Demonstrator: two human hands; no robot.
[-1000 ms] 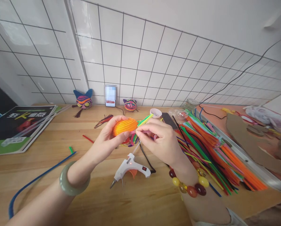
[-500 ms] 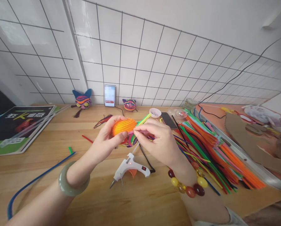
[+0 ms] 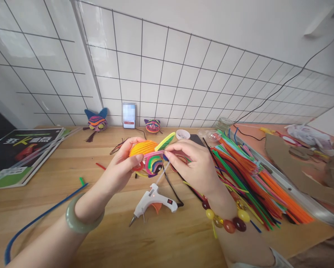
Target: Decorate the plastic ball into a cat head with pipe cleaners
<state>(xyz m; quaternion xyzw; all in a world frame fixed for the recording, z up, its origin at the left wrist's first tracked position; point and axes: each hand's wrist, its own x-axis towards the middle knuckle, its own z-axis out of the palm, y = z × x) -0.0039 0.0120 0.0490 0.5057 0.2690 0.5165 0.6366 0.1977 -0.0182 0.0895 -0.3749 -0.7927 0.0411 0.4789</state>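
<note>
My left hand (image 3: 121, 163) is closed around an orange pipe-cleaner ball (image 3: 142, 147) with a colourful striped face (image 3: 153, 163), held above the wooden table (image 3: 105, 227). My right hand (image 3: 196, 163) pinches at the ball's right side, its fingers closed beside a yellow-green ear piece (image 3: 164, 141). What the right fingertips grip is too small to make out. A white hot glue gun (image 3: 153, 201) lies on the table just below both hands.
A big pile of coloured pipe cleaners (image 3: 253, 178) lies to the right. A long blue pipe cleaner (image 3: 41, 215) lies at left, near a book (image 3: 21, 150). Two finished cat-like heads (image 3: 95, 121) (image 3: 153, 125) and a small card stand by the tiled wall. Cardboard (image 3: 295, 167) lies far right.
The ball has been turned in my hands, so its striped face now shows toward me. Both hands stayed close together above the glue gun.
</note>
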